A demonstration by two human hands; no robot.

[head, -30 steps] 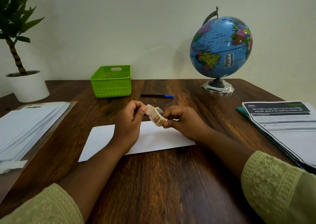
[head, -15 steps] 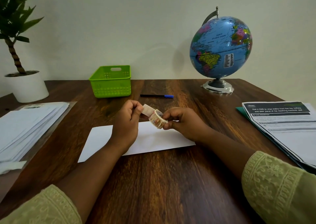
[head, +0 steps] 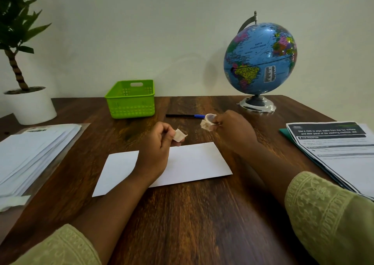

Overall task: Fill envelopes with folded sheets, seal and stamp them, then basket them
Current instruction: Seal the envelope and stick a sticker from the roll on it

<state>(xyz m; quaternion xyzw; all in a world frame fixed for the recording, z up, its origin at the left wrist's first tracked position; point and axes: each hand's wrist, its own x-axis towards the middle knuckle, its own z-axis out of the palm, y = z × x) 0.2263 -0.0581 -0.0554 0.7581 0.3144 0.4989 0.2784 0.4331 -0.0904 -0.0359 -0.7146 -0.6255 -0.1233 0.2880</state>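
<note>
While the left hand (head: pixel 155 143) pinches a loose stamp (head: pixel 179 136) above the envelope (head: pixel 194 161) at frame centre, likely ready to stick it, the right hand (head: pixel 234 131) grips the stamp roll (head: pixel 208 121) clear, further right.

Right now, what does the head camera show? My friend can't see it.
A person's left hand pinches a loose stamp and the right hand holds the stamp roll; a white envelope lies on the wooden desk by them. Behind sit a green basket, a pen and a globe.
</note>
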